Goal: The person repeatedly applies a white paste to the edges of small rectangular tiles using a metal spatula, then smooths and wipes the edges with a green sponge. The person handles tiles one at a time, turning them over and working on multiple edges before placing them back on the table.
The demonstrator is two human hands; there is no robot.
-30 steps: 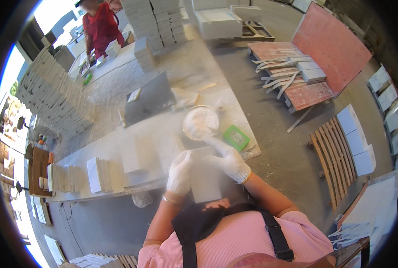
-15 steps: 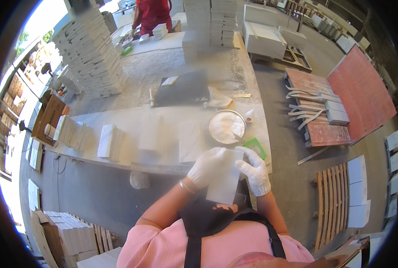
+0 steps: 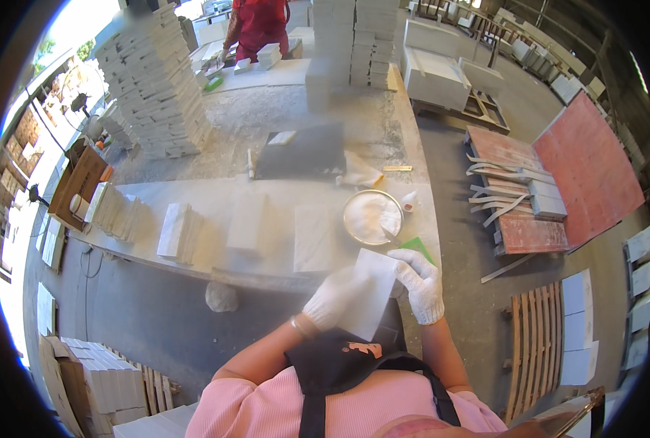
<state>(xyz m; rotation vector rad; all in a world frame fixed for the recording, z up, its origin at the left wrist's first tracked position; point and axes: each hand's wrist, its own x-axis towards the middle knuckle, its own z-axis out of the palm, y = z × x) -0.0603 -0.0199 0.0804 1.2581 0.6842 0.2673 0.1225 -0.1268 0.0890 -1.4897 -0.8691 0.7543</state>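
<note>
Over the table's front edge, in front of my apron, I hold a white rectangular tile at a tilt. My right hand, in a white knit glove, has its fingers closed on the tile's upper right corner. My left hand, gloved alike and blurred, grips the tile's left side; its fingertips are hard to make out. Just beyond the tile sits a round bowl of white material, with a spatula leaning at its near right rim. A green piece lies partly hidden behind my right hand.
Tile stacks line the table's front left. Behind the bowl are a dark sheet, a cloth and a small white bottle. Tall tile piles rise farther back, near a person in red. A wooden pallet stands right.
The tile has swung so its top leans further right and nearer me. My left hand has slid down along its left side. The view has shifted slightly.
</note>
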